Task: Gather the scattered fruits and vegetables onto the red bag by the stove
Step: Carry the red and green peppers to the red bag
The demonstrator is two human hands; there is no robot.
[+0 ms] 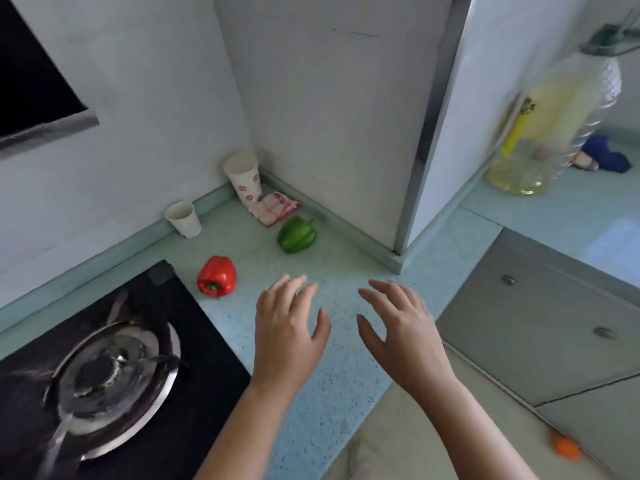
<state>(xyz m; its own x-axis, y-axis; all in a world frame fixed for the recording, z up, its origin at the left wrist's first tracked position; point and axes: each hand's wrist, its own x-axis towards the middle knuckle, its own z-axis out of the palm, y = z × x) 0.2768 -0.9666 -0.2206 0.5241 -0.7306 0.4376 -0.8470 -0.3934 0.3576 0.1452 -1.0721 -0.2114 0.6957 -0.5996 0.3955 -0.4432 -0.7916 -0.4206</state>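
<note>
I have both hands low in the middle of the frame, palms down above the pale blue desk (339,368). The left hand (287,336) and the right hand (403,336) are side by side, fingers spread wide, holding nothing. Just up-left of the left hand lies the red pepper (217,276), beside the stove (104,375) that fills the lower left. The green pepper (296,234) lies further up, near centre, just below a folded cloth (274,208) and two paper cups (243,174) by the wall corner. I see no red bag here.
</note>
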